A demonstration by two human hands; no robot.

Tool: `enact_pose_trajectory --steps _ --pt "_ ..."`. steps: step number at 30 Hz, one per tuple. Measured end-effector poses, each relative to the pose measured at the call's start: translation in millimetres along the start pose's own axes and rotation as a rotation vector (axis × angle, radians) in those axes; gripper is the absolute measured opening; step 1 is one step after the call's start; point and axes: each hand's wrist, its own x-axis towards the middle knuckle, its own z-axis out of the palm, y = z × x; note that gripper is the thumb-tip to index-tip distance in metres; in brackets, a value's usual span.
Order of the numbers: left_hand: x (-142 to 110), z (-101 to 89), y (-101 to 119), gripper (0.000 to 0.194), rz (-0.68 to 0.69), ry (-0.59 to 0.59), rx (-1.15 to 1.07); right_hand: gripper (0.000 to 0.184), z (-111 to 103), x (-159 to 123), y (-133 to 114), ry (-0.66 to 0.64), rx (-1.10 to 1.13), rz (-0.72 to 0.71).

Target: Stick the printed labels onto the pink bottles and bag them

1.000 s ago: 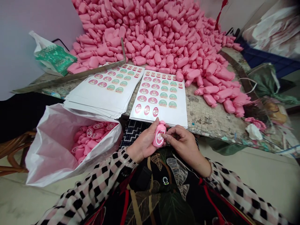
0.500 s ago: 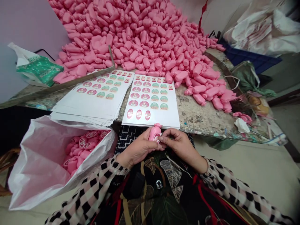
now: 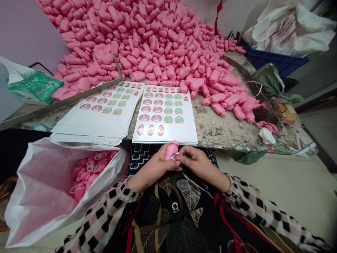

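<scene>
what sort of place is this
Probably a small workshop for handwork, though the wider room is mostly out of view. A great heap of pink bottles covers much of the worn table, sticker sheets lie in front, and a sack holds bottles with labels.

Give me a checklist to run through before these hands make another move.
1. Bottle secure: ok. The left hand grips the pink bottle.
2. Label flat on the bottle: cannot tell. Fingers of the right hand hide much of it.
3. Stickers available: ok. The sticker sheet lies just beyond the hands, with pink and green stickers on it.
4. Left paper stack uncovered: not ok. A bent bar crosses its far end.
5. Bag mouth open: ok. The white bag gapes, labelled bottles inside.
6. More bottles at hand: ok. A big pile covers the table's far side.
</scene>
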Motion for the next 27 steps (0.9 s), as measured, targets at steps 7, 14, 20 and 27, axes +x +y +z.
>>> enact_pose_trajectory --steps 7,14,20,27 --pt "-1.5 5.9 2.1 0.046 0.0 -0.034 0.036 0.022 -15.4 -7.1 -14.8 -0.054 -0.277 -0.065" --pt "-3.8 1.7 2.3 0.044 -0.038 -0.09 -0.087 0.036 -29.0 -2.5 8.2 0.069 -0.234 0.052" --pt "1.7 10.2 1.3 0.061 -0.088 -0.033 -0.199 0.044 -5.2 0.1 -1.9 0.102 0.245 0.077" --pt "3.3 25.0 2.3 0.071 -0.06 0.052 -0.162 0.046 18.5 2.8 -19.3 0.132 0.677 0.133"
